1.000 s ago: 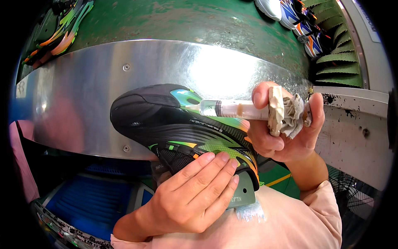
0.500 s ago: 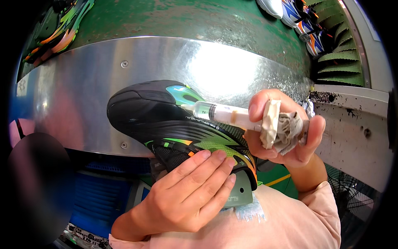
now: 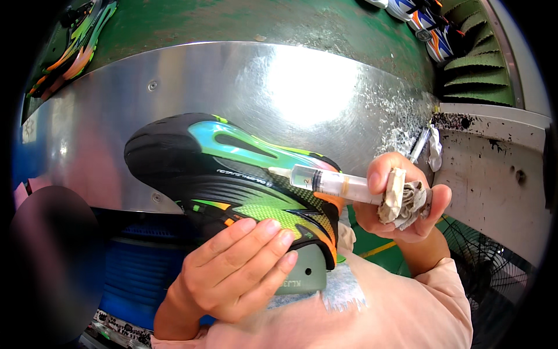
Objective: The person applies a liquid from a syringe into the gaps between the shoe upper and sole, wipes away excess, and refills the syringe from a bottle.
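The left hand (image 3: 238,270) is clamped on a black, green and orange sports shoe (image 3: 232,180) over a shiny silver metal tabletop (image 3: 99,134), the right hand (image 3: 375,218) around a clear plastic syringe (image 3: 334,184) pointed at the shoe.

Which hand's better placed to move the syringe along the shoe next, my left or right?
Probably your right hand: it holds the syringe, tip at the shoe. Your left hand lies against the shoe's side.
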`<state>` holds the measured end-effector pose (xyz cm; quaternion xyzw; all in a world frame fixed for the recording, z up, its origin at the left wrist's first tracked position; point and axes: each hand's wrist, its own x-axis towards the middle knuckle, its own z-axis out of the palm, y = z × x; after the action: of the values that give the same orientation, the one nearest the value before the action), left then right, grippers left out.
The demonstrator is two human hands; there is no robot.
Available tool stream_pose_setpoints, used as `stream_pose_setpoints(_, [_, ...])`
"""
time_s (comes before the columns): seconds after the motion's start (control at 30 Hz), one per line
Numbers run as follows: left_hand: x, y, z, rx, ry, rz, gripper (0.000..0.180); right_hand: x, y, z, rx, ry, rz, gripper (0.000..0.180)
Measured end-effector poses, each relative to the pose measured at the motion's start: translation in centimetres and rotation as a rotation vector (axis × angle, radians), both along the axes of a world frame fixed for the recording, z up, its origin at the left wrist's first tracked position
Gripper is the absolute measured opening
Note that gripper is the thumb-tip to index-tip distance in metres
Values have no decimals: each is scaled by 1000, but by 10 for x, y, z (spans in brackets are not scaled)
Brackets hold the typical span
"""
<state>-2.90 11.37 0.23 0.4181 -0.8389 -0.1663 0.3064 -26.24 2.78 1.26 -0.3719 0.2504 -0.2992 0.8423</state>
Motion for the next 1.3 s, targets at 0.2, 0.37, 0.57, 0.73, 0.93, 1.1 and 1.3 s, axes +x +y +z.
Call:
stream_pose_setpoints(0.2, [12, 6, -14, -117, -30, 2, 13, -15, 14, -2, -27, 158, -6, 91])
stream_pose_setpoints(0.37, [23, 9, -25, -160, -29, 7, 14, -19, 23, -8, -20, 145, -36, 90])
stream_pose_setpoints(0.57, [44, 5, -42, -165, -2, 0, 14, -3, 20, -2, 30, 236, -41, 90])
stream_pose_setpoints(0.73, [65, -1, -56, -137, 10, -63, 11, 16, 11, 4, 39, 353, -21, 91])
stream_pose_setpoints(0.93, [70, -13, -56, -212, 29, -54, 13, 54, -15, 41, 26, 598, -9, 83])
stream_pose_setpoints(1.1, [65, -16, -51, -175, 46, -60, 12, 85, -49, 62, -61, 883, 185, 84])
stream_pose_setpoints(1.3, [59, -29, -51, -225, 64, -82, 10, 114, -76, 67, -127, 1119, 360, 85])
